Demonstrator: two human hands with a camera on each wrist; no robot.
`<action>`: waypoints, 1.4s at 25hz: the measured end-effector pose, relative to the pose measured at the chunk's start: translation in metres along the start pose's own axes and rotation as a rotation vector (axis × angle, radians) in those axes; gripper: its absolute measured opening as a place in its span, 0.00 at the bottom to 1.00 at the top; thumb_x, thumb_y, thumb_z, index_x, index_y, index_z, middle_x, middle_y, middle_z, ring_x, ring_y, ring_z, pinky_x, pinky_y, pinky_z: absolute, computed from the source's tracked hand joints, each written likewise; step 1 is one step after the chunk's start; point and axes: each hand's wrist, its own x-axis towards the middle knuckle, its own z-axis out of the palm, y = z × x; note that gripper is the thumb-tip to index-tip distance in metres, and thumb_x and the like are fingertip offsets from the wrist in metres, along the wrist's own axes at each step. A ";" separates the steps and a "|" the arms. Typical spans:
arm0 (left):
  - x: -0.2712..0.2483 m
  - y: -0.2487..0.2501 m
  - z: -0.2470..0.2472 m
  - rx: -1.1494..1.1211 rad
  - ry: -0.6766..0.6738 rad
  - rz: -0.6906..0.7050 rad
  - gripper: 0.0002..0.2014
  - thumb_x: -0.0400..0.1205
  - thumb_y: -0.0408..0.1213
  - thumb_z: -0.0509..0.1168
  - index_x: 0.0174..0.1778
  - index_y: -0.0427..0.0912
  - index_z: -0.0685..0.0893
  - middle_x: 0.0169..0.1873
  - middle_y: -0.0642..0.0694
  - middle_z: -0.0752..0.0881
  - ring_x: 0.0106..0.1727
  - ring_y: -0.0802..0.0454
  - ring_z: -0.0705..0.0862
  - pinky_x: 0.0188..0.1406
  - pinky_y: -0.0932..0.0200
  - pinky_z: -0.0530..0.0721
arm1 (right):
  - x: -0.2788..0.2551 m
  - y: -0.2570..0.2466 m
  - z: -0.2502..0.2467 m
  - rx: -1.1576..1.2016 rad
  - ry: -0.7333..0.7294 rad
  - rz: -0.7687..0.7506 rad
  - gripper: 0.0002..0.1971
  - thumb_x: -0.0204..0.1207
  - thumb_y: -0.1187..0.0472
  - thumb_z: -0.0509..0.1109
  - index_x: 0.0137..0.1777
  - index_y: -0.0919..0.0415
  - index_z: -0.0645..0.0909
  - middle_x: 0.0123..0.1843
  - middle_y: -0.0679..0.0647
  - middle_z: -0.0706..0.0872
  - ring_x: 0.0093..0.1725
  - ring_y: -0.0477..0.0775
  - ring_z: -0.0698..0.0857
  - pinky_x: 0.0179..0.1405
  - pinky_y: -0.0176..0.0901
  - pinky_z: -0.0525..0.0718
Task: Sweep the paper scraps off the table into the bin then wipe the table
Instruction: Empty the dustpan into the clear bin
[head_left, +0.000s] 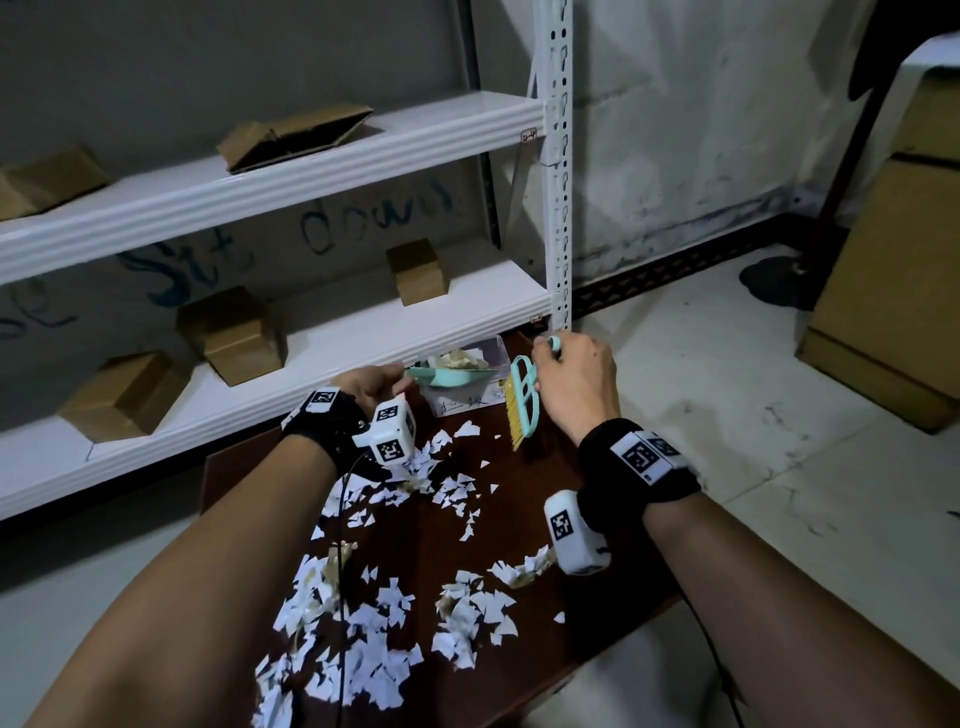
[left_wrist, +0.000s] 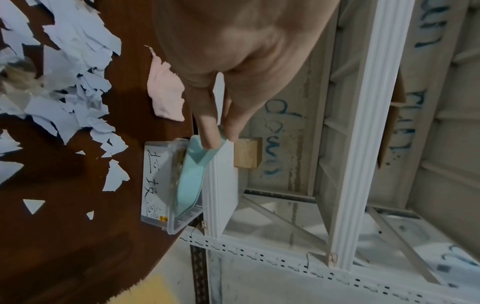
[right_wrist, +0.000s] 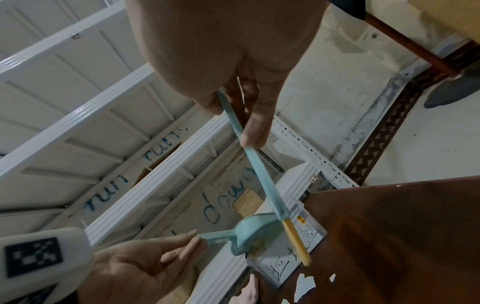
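Head view, working outward from the bin as the reference point: the dark brown bench is buried in white paper scraps on the side nearest the camera, with the thick piles well short of the bin and a thinner scatter running up to just in front of it. Left hand sits just left of the bin, pinching the handle of a mint dustpan, and the pan is tipped over the bin's open top. Right hand is just right of the bin, fingers wrapped round the handle of a matching mint brush. Its yellow bristles point down at the bench beside the bin. The bin itself is a small clear plastic box with handwritten characters on its front, parked at the far edge of the bench, and there's crumpled stuff inside it. Right behind the bin is a white metal shelf unit with a few cardboard boxes on it.
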 end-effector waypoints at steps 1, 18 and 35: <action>0.005 0.003 0.002 -0.027 0.021 0.025 0.09 0.89 0.29 0.61 0.43 0.31 0.79 0.48 0.35 0.91 0.38 0.52 0.93 0.32 0.65 0.88 | 0.000 0.000 0.000 0.004 0.002 -0.001 0.18 0.88 0.53 0.63 0.45 0.63 0.88 0.37 0.59 0.89 0.39 0.59 0.89 0.50 0.53 0.88; -0.062 0.034 -0.007 0.001 -0.017 0.079 0.07 0.85 0.26 0.66 0.42 0.39 0.82 0.32 0.39 0.92 0.29 0.50 0.92 0.18 0.57 0.86 | 0.001 -0.001 0.001 0.016 -0.015 0.008 0.19 0.88 0.52 0.62 0.41 0.62 0.86 0.35 0.58 0.89 0.39 0.58 0.90 0.47 0.53 0.90; -0.139 -0.026 -0.126 -0.225 0.037 0.132 0.08 0.86 0.21 0.60 0.46 0.27 0.84 0.32 0.33 0.91 0.30 0.45 0.92 0.43 0.62 0.88 | -0.022 -0.005 0.019 -0.090 -0.160 -0.066 0.20 0.88 0.49 0.64 0.36 0.57 0.83 0.34 0.57 0.89 0.36 0.59 0.90 0.46 0.57 0.92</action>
